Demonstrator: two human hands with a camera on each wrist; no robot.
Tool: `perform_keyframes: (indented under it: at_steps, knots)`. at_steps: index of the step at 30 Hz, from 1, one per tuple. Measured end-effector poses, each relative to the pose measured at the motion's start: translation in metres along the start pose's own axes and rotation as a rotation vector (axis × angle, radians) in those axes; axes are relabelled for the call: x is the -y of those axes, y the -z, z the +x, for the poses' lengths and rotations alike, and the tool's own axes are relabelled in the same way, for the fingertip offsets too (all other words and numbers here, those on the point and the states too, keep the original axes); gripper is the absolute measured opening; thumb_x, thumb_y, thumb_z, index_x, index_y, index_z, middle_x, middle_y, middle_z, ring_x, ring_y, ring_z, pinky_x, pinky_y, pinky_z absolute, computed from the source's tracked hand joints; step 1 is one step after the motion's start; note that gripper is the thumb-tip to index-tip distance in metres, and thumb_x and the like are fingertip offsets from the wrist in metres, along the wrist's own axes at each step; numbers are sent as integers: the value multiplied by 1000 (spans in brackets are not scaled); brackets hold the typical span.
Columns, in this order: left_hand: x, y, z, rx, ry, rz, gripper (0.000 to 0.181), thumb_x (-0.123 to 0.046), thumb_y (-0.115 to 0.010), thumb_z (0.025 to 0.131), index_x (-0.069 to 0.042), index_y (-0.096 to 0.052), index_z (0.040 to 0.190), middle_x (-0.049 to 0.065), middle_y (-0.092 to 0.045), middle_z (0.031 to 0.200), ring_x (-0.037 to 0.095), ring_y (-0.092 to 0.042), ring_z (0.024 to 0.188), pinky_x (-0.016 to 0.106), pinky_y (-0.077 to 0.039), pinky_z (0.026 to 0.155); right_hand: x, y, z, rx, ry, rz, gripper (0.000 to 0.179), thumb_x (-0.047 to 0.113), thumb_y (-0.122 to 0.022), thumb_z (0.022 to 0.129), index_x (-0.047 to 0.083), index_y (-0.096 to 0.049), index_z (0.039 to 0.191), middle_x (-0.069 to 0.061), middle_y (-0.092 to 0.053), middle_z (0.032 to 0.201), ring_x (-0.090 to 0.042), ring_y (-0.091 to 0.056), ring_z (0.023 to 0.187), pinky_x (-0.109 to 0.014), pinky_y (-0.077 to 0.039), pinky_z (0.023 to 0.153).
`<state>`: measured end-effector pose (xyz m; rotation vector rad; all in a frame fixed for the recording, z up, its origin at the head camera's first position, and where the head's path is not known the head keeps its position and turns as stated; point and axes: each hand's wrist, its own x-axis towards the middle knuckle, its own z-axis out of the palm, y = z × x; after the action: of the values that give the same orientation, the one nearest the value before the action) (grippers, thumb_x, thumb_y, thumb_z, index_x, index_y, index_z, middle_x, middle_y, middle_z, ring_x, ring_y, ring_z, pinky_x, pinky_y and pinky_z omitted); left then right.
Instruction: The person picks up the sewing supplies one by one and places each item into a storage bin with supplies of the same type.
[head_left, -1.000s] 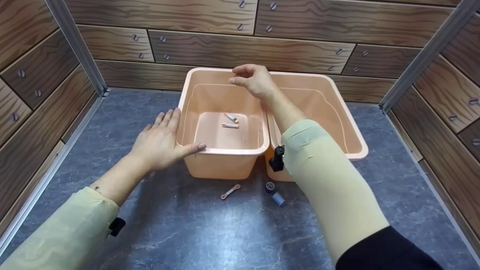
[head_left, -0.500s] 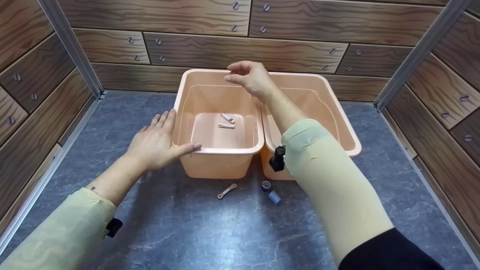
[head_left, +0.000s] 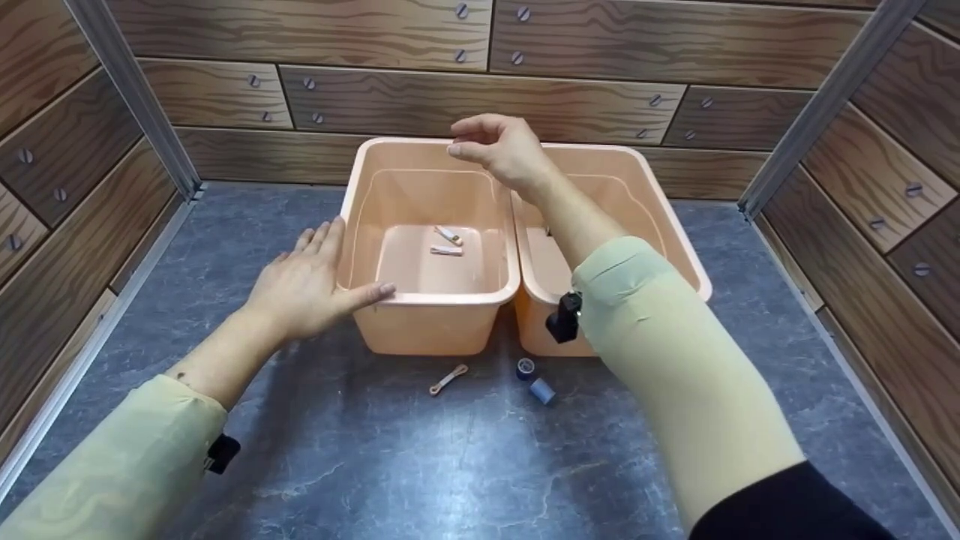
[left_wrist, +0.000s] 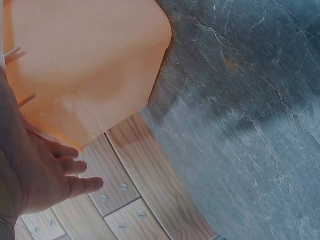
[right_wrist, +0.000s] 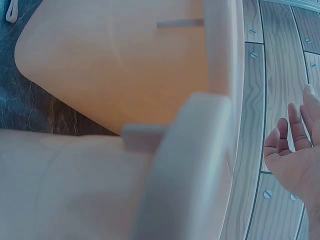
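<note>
My left hand (head_left: 300,289) lies with straight fingers along the left side of the left peach plastic bin (head_left: 420,326), its thumb over the front rim. In the left wrist view its fingers (left_wrist: 85,186) show beside the bin's outer wall. Over the back rims, where the two bins meet, is my right hand (head_left: 510,154), fingers relaxed and slightly bent. The right wrist view shows nothing in that hand (right_wrist: 300,145). On the left bin's floor lie two small banded thread skeins, one angled (head_left: 448,235) and one level (head_left: 446,250).
The right peach bin (head_left: 686,262) stands against the left one, partly hidden by my right forearm. In front on the grey marbled surface (head_left: 360,465) lie another skein (head_left: 448,380), a dark blue thread spool (head_left: 526,367) and a lighter blue spool (head_left: 542,391). Wood-patterned walls (head_left: 480,97) surround the surface.
The head view has shifted slightly, so the bins, skeins and spools appear a little further left. My right hand has risen slightly; my left hand stays on the bin's rim.
</note>
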<state>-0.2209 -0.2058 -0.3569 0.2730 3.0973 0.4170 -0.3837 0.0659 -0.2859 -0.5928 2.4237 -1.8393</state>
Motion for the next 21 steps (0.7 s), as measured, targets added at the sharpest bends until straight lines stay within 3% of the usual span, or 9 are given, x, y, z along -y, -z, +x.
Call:
perform_keyframes:
  at_steps: [10,17,21]
  knots:
    - [0,0,0,-4,-3,-3,131,-94,-38,88,5,-6,168,35,-20,169,55,-20,155,71,-26,120,7,18,-12,-1,1,1,31,13,-81,97,5,-75,126,-1,-73,106,-12,-59,92,-25,-45,77]
    - [-1,0,0,-12,-6,-2,132,-95,-38,88,5,-7,168,35,-20,169,56,-21,155,71,-27,120,18,26,-23,5,31,8,28,15,-80,97,9,-76,125,0,-76,105,-11,-61,90,-25,-46,77]
    - [0,0,0,-12,-7,-1,132,-95,-39,88,6,-8,167,35,-20,168,56,-21,154,71,-27,120,24,30,-34,22,57,18,28,15,-79,98,8,-76,125,-2,-76,107,-14,-65,98,-28,-50,82]
